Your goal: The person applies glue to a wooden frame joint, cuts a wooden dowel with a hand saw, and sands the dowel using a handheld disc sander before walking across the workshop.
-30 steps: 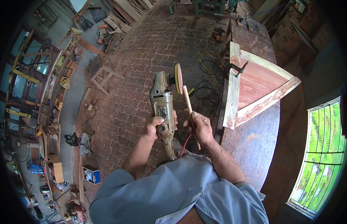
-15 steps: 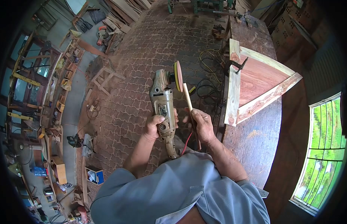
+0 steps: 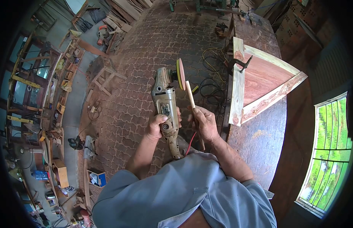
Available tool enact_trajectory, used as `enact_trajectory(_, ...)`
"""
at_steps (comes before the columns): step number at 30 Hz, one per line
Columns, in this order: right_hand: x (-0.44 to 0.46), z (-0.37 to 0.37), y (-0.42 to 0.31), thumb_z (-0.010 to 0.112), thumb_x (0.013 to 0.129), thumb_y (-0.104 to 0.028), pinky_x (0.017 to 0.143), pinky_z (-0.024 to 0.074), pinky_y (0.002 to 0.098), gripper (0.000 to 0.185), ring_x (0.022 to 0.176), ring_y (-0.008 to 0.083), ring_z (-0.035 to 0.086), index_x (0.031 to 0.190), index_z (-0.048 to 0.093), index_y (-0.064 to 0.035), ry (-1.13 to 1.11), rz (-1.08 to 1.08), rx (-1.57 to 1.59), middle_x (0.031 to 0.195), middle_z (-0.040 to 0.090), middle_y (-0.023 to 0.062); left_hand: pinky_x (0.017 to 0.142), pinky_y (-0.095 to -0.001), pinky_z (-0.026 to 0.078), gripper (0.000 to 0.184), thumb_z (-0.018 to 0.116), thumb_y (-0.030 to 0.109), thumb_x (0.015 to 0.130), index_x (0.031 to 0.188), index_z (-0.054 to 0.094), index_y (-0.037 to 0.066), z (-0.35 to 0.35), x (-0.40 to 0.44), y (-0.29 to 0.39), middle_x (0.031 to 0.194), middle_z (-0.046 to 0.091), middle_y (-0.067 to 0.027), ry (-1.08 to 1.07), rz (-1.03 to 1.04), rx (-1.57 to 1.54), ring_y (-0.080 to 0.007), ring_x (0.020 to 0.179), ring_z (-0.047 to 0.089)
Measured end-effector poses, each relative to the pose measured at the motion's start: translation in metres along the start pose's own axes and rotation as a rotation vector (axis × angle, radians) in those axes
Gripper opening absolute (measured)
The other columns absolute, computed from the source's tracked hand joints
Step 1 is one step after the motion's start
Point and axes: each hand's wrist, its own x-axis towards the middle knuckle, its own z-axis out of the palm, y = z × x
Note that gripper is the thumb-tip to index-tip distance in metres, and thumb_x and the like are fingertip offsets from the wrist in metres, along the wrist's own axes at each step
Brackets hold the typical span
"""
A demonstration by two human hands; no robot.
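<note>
My left hand (image 3: pixel 157 126) is wrapped around the body of a worn angle grinder (image 3: pixel 166 102), held with its head pointing away from me. A sanding disc (image 3: pixel 180 74) with a yellow-edged pad is fitted on the grinder, seen nearly edge-on. In my closed right hand (image 3: pixel 205 123) is a slim wooden stick (image 3: pixel 189 95), tilted with its far end at the lower edge of the disc's face. Whether that end touches the disc I cannot tell. A red cord (image 3: pixel 190 143) shows between my forearms.
To the right, a framed wooden panel (image 3: pixel 265 76) lies on the workbench (image 3: pixel 256 152), with a black clamp (image 3: pixel 243 64) on it. Cables (image 3: pixel 212 89) lie on the paved floor (image 3: pixel 127 114) beside the bench. Tool-filled shelves (image 3: pixel 56 114) line the left side.
The grinder and the stick have both shifted slightly away from me. The stick's angle has changed a little, its far end still near the disc. Both hands keep their grip.
</note>
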Motion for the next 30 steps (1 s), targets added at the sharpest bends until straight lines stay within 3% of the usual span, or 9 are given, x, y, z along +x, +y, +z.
enact_trajectory(4,-0.001,0.001,-0.003,0.064,0.107,-0.026,0.052,0.0456,0.0233,0.032,0.059,0.0061,0.055,0.126,0.07,-0.0017,0.013,-0.007,0.003,0.077,0.065,-0.0008,0.081,-0.0442,0.066,0.072,0.078,0.036,0.073,0.128,0.062,-0.008,-0.001,0.0,0.0,0.11,0.071,-0.0173,-0.009,0.01,0.0,-0.0281,0.093,0.075)
enact_trajectory(9,0.003,0.011,0.008,0.078,0.097,-0.011,0.053,0.0464,0.0228,0.017,0.061,0.0028,0.054,0.107,0.072,0.0004,0.178,-0.09,-0.073,0.075,0.067,-0.0022,0.081,-0.0445,0.066,0.072,0.078,0.036,0.073,0.128,0.061,-0.008,-0.001,-0.001,0.002,0.11,0.07,-0.0172,-0.016,0.008,0.004,-0.0281,0.093,0.075)
enact_trajectory(13,0.007,0.018,0.018,0.086,0.088,-0.013,0.062,0.0528,0.0286,0.023,0.066,0.0064,0.057,0.095,0.068,0.0003,0.318,-0.158,-0.319,0.075,0.069,0.0018,0.081,-0.0434,0.066,0.071,0.078,0.036,0.074,0.128,0.06,-0.008,0.0,0.001,-0.002,0.11,0.07,-0.0171,0.003,0.016,-0.006,-0.0276,0.094,0.074)
enact_trajectory(16,0.005,0.019,0.02,0.085,0.09,-0.015,0.059,0.0505,0.0292,0.023,0.065,0.0057,0.055,0.089,0.067,-0.0006,0.428,-0.309,-0.532,0.072,0.066,0.0023,0.082,-0.0428,0.065,0.071,0.078,0.037,0.074,0.127,0.06,-0.007,0.002,0.004,-0.002,0.109,0.069,-0.0167,-0.015,0.03,-0.013,-0.027,0.093,0.074)
enact_trajectory(19,-0.001,0.007,0.03,0.083,0.092,-0.018,0.058,0.0484,0.0298,0.025,0.063,0.0063,0.054,0.086,0.067,-0.0006,0.437,-0.278,-0.524,0.07,0.063,0.0023,0.079,-0.0414,0.064,0.072,0.076,0.043,0.074,0.124,0.06,-0.006,0.006,0.018,0.002,0.106,0.068,-0.0159,-0.046,0.072,-0.007,-0.026,0.09,0.072)
enact_trajectory(22,-0.021,0.001,0.023,0.079,0.097,-0.022,0.061,0.0487,0.0293,0.025,0.066,0.0089,0.055,0.095,0.072,0.0011,0.138,-0.18,-0.316,0.072,0.064,0.0025,0.08,-0.0412,0.061,0.075,0.075,0.049,0.074,0.121,0.058,-0.006,0.005,0.047,0.016,0.1,0.066,-0.0149,-0.193,0.091,-0.005,-0.0272,0.085,0.071)
enact_trajectory(24,-0.029,0.006,0.025,0.078,0.098,-0.028,0.077,0.0535,0.0305,0.037,0.085,0.012,0.064,0.12,0.073,0.0017,0.038,-0.213,-0.322,0.095,0.069,0.0069,0.081,-0.0409,0.058,0.076,0.076,0.05,0.075,0.122,0.058,-0.006,0.022,0.059,0.024,0.104,0.064,-0.0152,-0.163,0.156,-0.092,-0.0266,0.091,0.069)
enact_trajectory(27,-0.035,0.016,0.019,0.074,0.1,-0.04,0.081,0.0545,0.0297,0.063,0.09,0.0094,0.063,0.148,0.056,-0.0014,-0.062,-0.228,-0.356,0.111,0.071,0.0069,0.085,-0.0417,0.056,0.077,0.076,0.051,0.077,0.125,0.056,-0.006,0.03,0.079,0.028,0.108,0.061,-0.0143,-0.22,0.163,-0.193,-0.0245,0.099,0.064)
enact_trajectory(30,-0.035,0.017,0.001,0.076,0.098,-0.037,0.075,0.0566,0.0329,0.064,0.082,0.0122,0.068,0.144,0.055,0.0016,-0.005,-0.267,-0.506,0.097,0.072,0.0109,0.086,-0.0432,0.055,0.08,0.076,0.052,0.077,0.127,0.055,-0.007,0.029,0.093,0.028,0.11,0.06,-0.0144,-0.274,0.158,-0.23,-0.0257,0.098,0.063)
